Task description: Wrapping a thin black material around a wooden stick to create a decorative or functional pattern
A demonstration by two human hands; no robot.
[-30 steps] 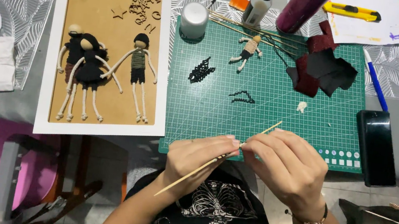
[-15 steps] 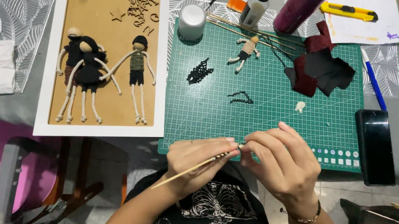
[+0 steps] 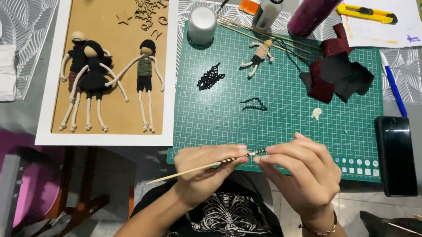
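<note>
Left hand (image 3: 205,173): fingers pinched on a thin wooden stick (image 3: 190,169), dark thread wound near its tip. Right hand (image 3: 301,177): fingertips closed together at the stick's wrapped end, just off the near edge of the green cutting mat (image 3: 277,89). On the mat: small doll (image 3: 258,55), two black curls of thread (image 3: 211,76), dark red fabric scraps (image 3: 336,71). Left of the mat: white frame (image 3: 112,66) with three string dolls. Right: black phone (image 3: 395,153)

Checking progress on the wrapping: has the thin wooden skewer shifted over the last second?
Yes. The thin wooden skewer slid toward the person's left; its tip, earlier protruding past the right hand over the green cutting mat, now ends between both hands.
</note>
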